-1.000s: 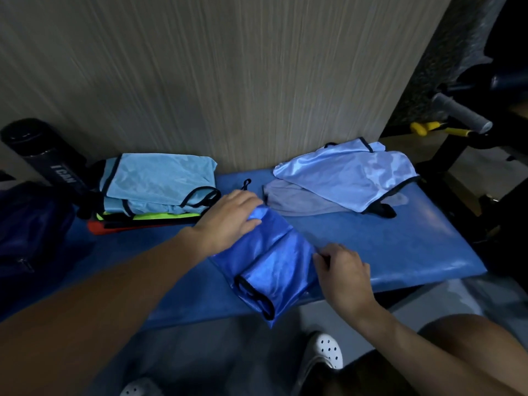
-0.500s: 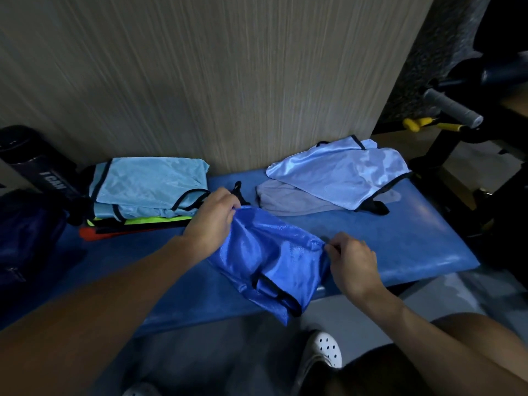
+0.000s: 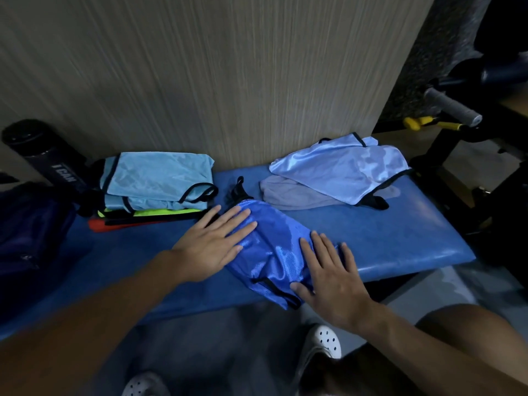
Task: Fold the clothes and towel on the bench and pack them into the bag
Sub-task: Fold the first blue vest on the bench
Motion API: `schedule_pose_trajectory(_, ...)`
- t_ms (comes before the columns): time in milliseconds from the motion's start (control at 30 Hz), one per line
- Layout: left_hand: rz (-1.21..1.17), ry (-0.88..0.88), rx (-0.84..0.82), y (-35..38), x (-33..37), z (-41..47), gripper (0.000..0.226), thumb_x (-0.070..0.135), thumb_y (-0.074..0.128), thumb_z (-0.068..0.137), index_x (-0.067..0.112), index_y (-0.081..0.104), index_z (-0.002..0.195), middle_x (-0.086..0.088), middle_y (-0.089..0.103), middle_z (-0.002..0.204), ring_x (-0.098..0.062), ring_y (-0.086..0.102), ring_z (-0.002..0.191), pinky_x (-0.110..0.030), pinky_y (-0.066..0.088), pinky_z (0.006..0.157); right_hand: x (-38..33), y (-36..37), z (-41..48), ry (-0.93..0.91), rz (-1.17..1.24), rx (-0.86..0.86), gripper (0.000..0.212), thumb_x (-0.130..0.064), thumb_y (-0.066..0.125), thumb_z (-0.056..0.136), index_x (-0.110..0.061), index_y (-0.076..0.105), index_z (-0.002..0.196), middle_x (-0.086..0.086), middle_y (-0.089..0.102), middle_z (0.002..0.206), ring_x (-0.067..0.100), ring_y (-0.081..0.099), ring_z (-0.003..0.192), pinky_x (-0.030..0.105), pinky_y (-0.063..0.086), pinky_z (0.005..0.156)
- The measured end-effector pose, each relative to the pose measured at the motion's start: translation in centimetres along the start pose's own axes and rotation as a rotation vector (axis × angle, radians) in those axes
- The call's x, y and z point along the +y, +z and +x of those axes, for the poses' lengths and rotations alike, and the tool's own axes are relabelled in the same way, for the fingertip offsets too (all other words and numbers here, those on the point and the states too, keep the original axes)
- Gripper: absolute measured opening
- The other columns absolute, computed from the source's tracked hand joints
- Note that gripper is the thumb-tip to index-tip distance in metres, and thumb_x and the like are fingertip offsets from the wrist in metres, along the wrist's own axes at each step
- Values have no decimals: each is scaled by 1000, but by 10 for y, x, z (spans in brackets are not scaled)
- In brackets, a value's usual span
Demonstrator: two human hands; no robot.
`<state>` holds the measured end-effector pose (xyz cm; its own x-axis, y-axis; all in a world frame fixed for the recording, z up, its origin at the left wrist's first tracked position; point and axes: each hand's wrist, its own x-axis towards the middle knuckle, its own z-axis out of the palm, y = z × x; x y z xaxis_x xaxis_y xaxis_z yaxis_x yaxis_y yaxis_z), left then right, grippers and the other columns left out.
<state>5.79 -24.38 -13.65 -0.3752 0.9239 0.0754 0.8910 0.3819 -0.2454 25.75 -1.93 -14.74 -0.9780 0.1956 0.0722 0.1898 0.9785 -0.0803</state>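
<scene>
A shiny royal-blue garment with black trim lies folded on the blue bench, its near end hanging over the front edge. My left hand presses flat on its left part, fingers straight. On its right part my right hand lies flat too. A folded stack with a light-blue piece on top sits at the back left. An unfolded pale-blue garment lies over a grey towel at the back right. The dark bag is at the far left.
A black bottle leans by the wall beside the stack. The wood-grain wall stands right behind the bench. Gym gear with a grey grip and yellow handles is to the right. My white shoes are on the floor below.
Both hands let go of the royal-blue garment's edges and now press flat on it. The garment has been folded over and laid down on the bench.
</scene>
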Motion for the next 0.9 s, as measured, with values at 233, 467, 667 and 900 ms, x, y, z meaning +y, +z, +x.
schedule_pose_trajectory(233,-212,231,204,-27,-5,-12,24,36,62,89,18,71,101,1,63,115,-20,58,110,-35,40,98,-15,-23,-11,-107,160,198,44,-67,54,69,-25,60,82,-10,52,87,19,52,90,38,32,83)
schedule_pose_trajectory(467,-281,235,179,-17,-11,-16,24,36,53,94,17,68,92,3,63,114,-17,58,113,-31,37,100,-20,-5,-22,-123,216,188,17,-45,56,75,-28,59,71,-13,51,81,16,54,86,34,32,81)
schedule_pose_trajectory(667,-299,231,241,-18,-15,-19,28,24,48,100,7,65,86,-5,63,106,-24,58,100,-34,45,91,-28,-8,-28,-137,258,224,21,-44,55,79,-28,53,66,-14,52,68,11,51,79,33,31,79)
schedule_pose_trajectory(900,-201,177,179,-18,-32,-26,14,0,65,89,10,59,81,-1,55,91,-21,49,88,-38,47,74,-34,-3,-31,-215,196,202,21,-41,53,74,-25,49,61,-12,53,63,13,53,74,35,31,79)
